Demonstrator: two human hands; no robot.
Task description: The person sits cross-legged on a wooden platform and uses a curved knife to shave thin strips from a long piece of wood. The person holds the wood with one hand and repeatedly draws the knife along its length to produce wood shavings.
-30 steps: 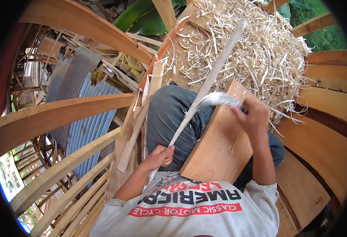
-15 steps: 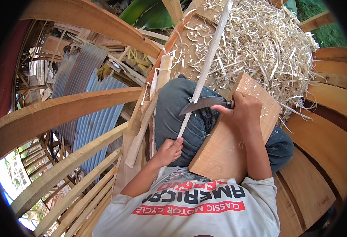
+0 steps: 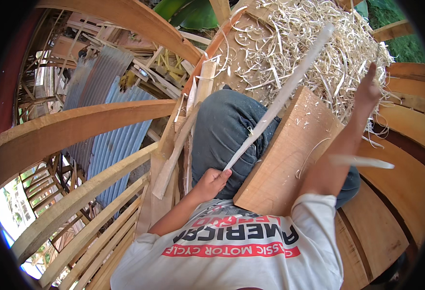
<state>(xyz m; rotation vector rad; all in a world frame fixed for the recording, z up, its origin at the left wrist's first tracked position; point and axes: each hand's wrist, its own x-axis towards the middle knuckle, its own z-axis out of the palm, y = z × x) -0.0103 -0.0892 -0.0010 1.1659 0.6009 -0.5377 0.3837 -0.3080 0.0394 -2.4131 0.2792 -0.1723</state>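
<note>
Down over the person's lap, a long pale wooden stick (image 3: 280, 96) is gripped near its lower end by the left hand (image 3: 212, 184) — clamped right around it, no gap seen. The stick is slanted up and off to the right, past the left knee of the jeans (image 3: 222, 130), and its far end is seen against a big heap of curly wood shavings (image 3: 348, 53). The two hands are held well apart: the right hand (image 3: 368, 92) is stretched out to the far right, by the heap's edge and clear of the stick. Whether anything is clutched in it can't really be told, sorry. A blurry pale strip (image 3: 362, 161) is seen across the right forearm too. A thick wooden block (image 3: 290, 159) is propped at an angle in the lap, with small wood bits scattered on it — and over to the left, some corrugated sheets (image 3: 120, 135) can be spotted beyond the curved wooden ribs (image 3: 87, 116)
</note>
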